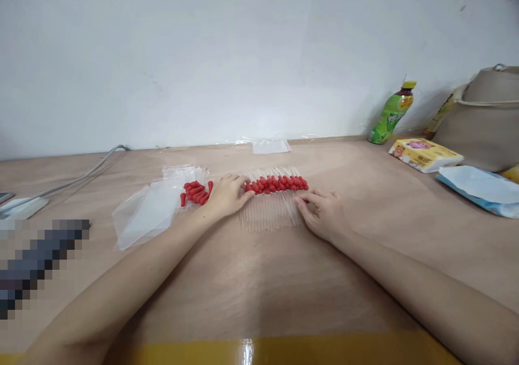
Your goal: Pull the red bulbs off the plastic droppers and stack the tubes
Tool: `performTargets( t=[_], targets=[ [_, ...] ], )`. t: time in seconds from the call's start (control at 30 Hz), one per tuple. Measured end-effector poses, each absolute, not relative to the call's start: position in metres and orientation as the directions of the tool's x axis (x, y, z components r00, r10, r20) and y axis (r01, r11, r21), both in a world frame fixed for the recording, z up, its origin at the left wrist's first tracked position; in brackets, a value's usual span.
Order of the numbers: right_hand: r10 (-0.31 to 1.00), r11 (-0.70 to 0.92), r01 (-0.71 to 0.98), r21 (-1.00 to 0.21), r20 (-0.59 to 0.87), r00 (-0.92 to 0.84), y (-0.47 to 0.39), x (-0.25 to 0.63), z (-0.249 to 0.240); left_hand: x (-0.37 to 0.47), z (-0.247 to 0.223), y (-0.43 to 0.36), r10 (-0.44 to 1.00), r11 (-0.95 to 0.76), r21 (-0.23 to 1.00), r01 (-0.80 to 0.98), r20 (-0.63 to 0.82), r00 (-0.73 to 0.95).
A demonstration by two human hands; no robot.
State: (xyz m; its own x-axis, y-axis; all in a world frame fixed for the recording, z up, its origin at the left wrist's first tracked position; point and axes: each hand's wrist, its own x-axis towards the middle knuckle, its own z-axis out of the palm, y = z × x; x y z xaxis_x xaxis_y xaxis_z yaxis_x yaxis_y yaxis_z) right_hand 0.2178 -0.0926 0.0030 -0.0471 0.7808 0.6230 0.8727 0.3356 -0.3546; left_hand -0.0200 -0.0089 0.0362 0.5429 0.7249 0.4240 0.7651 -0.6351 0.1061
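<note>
A row of red bulb-shaped pieces [278, 184] lies across the middle of the table, with thin clear tubes [267, 213] spread side by side in front and more behind. At the left end of the row, my left hand [227, 194] has its thumb and fingertips closed at a red piece. My right hand [322, 211] is at the right end, its thumb and index finger pinched together by the clear tubes; what is between them is too small to make out. A loose pile of red pieces [197, 193] lies left of my left hand, on clear plastic bags [148, 211].
A small clear bag [271, 147] lies near the wall. At the right are a green bottle [393, 116], a yellow tissue pack [425, 155], a blue-white packet [482, 189] and a grey bag [482, 119]. A cable [87, 174] runs along the left.
</note>
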Motion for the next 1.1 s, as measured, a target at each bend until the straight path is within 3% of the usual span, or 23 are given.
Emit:
performTargets(
  t=[0.17,0.43,0.5,0.57,0.7,0.87,1.1],
  targets=[
    [0.78,0.336,0.868,-0.366,0.624,-0.039,-0.092,0.218,0.003,-0.017,0.035,-0.005,0.744,-0.63,0.239,0.739,0.46,0.485],
    [0.762,0.364,0.845,-0.392,0.646,-0.028,-0.091,0.217,0.002,-0.034,0.031,-0.026,0.758,-0.517,0.468,0.717,0.639,0.129],
    [0.724,0.419,0.817,-0.396,0.688,-0.038,-0.09,0.218,0.001,-0.042,0.034,-0.041,0.702,-0.577,0.429,0.695,0.695,0.154],
    [0.664,0.504,0.773,-0.385,0.746,-0.061,-0.09,0.217,0.003,-0.049,0.036,-0.057,0.635,-0.677,0.318,0.664,0.709,0.307],
    [0.575,0.639,0.73,-0.245,0.782,-0.241,-0.094,0.217,0.008,-0.053,0.03,-0.076,0.449,-0.859,0.161,0.486,0.693,0.564],
    [0.544,0.719,0.692,-0.066,0.672,-0.502,-0.095,0.214,0.007,-0.047,0.015,-0.072,0.323,-0.93,0.104,0.351,0.686,0.652],
    [0.538,0.73,0.68,-0.07,0.672,-0.508,-0.09,0.207,0.001,-0.041,0.014,-0.069,0.318,-0.935,0.115,0.335,0.69,0.651]
  ],
)
